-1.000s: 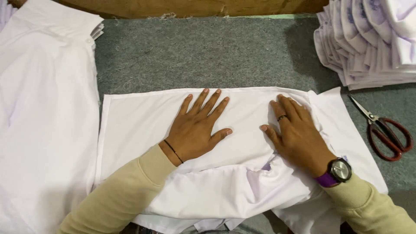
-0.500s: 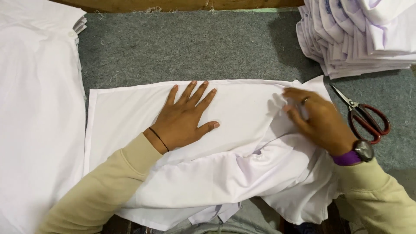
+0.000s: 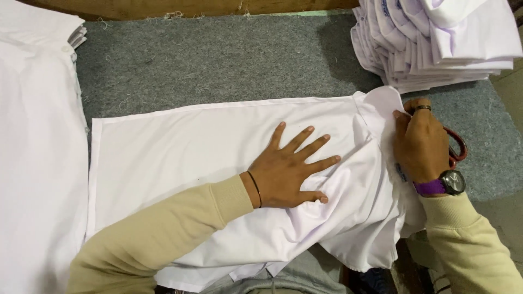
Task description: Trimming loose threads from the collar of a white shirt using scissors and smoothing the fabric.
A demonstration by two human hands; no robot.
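A white shirt (image 3: 185, 147) lies spread on the grey felt table top (image 3: 218, 60). My left hand (image 3: 291, 169) rests flat on the shirt's middle, fingers spread and pointing to the right. My right hand (image 3: 419, 141) pinches the shirt's collar end (image 3: 381, 106) at the right, fingers closed on the fabric. It wears a ring and a purple-strapped watch. Red-handled scissors (image 3: 457, 149) lie under and just beyond my right hand, mostly hidden.
A tall stack of folded white shirts (image 3: 436, 38) stands at the back right. Another pile of white garments (image 3: 38, 152) covers the left side. A wooden edge (image 3: 190, 6) runs along the back of the table.
My right hand has slid right along the shirt to its collar end and gripped it. My left hand has moved toward the shirt's middle. The view has shifted left.
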